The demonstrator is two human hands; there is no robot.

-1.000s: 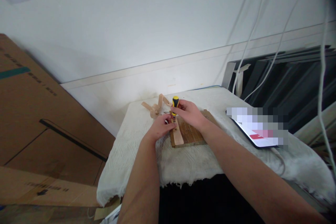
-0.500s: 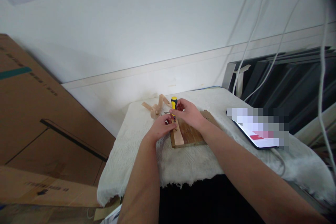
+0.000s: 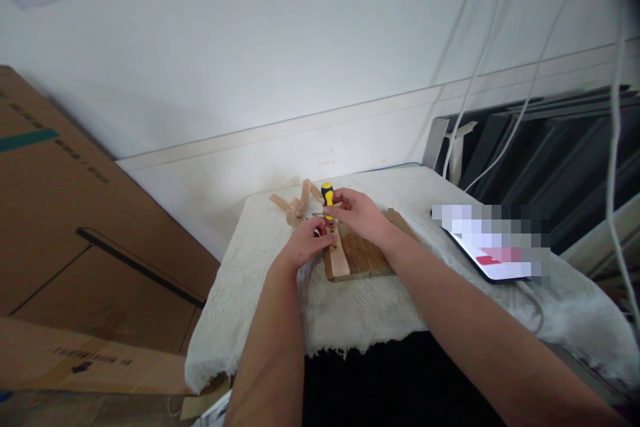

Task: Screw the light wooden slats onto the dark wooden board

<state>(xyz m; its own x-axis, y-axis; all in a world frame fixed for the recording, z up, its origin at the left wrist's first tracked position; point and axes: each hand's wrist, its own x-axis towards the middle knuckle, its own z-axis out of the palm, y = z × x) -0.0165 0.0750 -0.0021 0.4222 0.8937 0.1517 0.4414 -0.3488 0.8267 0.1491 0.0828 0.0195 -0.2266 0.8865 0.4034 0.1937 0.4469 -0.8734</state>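
A yellow and black screwdriver (image 3: 327, 193) stands nearly upright, leaning slightly left, with the fingers of my right hand (image 3: 357, 212) closed on its handle. Its tip points down at a pale wooden strip (image 3: 340, 261) lying along the left side of a brown wooden board (image 3: 367, 255). My left hand (image 3: 306, 240) pinches the strip near the screwdriver's tip; whether a screw is between its fingertips is too small to tell. Just behind the left hand sit several pale wooden pieces joined together (image 3: 296, 208).
The board rests on a white cloth (image 3: 265, 267) covering the table. On the right lies a lit, partly blurred tablet (image 3: 500, 260) with a cable. Large cardboard boxes (image 3: 60, 227) stand at left, dark panels (image 3: 560, 153) at right, and white cables (image 3: 500, 80) hang before the wall.
The screwdriver's handle has tipped slightly to the left, with the right hand's fingers shifting along with it. My left hand stays in the same place.
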